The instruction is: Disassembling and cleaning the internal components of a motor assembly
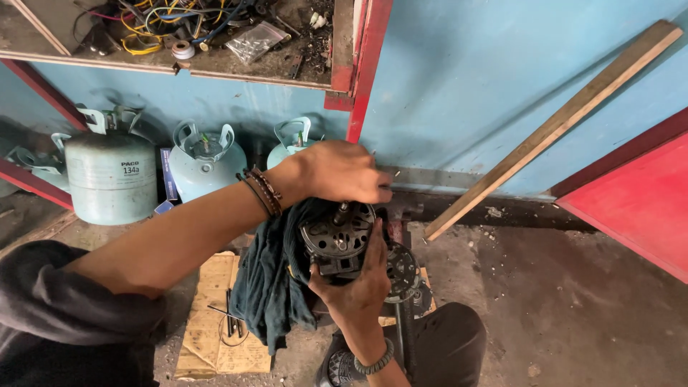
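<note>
Pale gas cylinders (111, 179) line the blue wall as left hand (342, 172) and right hand (362, 283) clasp a cloth-wrapped electric motor (337, 236).

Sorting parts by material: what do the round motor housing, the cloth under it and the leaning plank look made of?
Motor housing: apparently metal, dark and dull, with stamped vent slots. Cloth: soft woven fabric, dark teal, draped in folds. Plank: bare wood, pale and unfinished, grain faintly visible.

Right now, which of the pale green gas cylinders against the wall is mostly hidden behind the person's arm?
The rightmost cylinder, beside the red post. Only its handle collar and shoulder show above the left hand; the large cylinder and the middle cylinder show their bodies.
</note>
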